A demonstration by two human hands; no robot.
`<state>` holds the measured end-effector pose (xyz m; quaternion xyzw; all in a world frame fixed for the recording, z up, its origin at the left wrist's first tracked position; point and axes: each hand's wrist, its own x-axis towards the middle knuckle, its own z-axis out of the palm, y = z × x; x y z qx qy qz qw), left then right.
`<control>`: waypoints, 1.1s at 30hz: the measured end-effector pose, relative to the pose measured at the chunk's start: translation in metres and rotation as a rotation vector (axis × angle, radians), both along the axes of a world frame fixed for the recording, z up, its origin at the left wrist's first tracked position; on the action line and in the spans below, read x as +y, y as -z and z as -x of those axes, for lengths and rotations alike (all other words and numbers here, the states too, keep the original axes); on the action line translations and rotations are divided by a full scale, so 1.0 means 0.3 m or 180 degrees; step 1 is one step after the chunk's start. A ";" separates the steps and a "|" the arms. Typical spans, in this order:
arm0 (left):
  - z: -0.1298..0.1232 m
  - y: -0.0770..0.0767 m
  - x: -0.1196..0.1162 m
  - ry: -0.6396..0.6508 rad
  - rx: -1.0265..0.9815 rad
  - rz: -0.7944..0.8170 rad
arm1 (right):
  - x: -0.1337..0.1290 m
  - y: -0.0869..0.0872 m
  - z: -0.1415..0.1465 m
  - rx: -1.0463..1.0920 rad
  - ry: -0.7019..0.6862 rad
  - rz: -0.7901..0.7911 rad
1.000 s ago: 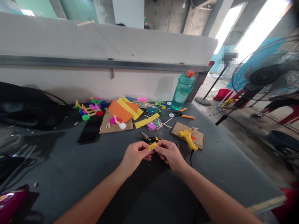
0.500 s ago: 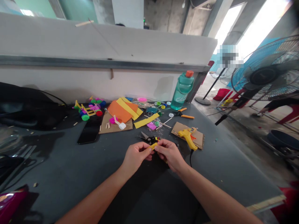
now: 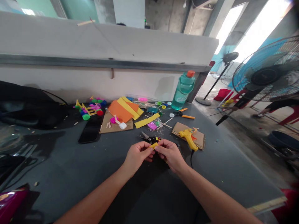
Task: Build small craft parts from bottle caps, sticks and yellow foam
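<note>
Between the fingertips of my left hand [image 3: 138,155] and my right hand [image 3: 170,154] is a small yellow strip [image 3: 154,145], pinched at both ends. It looks like the same sheet material as the yellow strip [image 3: 147,120] lying farther back; part of it is hidden by my fingers. Just beyond my hands lies a pair of cutters [image 3: 150,138] with black handles and the blades pointing left. To the right, a yellow glue gun [image 3: 189,138] rests on a piece of cardboard [image 3: 177,129], its cord running toward me.
An orange sheet [image 3: 118,110] lies on cardboard at the back, with a phone [image 3: 89,132] and small toy vehicles [image 3: 90,110] to its left. A teal bottle [image 3: 183,91] stands by the partition, near orange-handled pliers [image 3: 187,116]. Bottle caps and sticks are scattered between. A fan [image 3: 266,76] stands at right.
Both hands stay almost in place, pinching the yellow strip. The whole view has shifted very slightly.
</note>
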<state>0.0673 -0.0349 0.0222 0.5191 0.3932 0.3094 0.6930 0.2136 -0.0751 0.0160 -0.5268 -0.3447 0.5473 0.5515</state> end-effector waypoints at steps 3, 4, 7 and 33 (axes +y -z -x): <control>0.000 0.000 -0.001 -0.0075 0.0025 -0.0117 | 0.000 0.005 0.002 -0.0169 -0.0028 -0.0054; 0.000 -0.001 -0.001 -0.0096 0.0027 -0.0146 | 0.000 0.006 0.003 -0.0231 -0.0039 -0.0066; -0.001 -0.007 -0.003 -0.0175 0.0063 -0.0277 | 0.001 0.006 0.004 -0.0392 -0.0096 -0.0076; -0.003 0.003 -0.009 -0.0235 0.0163 -0.0584 | -0.002 -0.002 0.004 -0.0400 -0.0056 -0.0060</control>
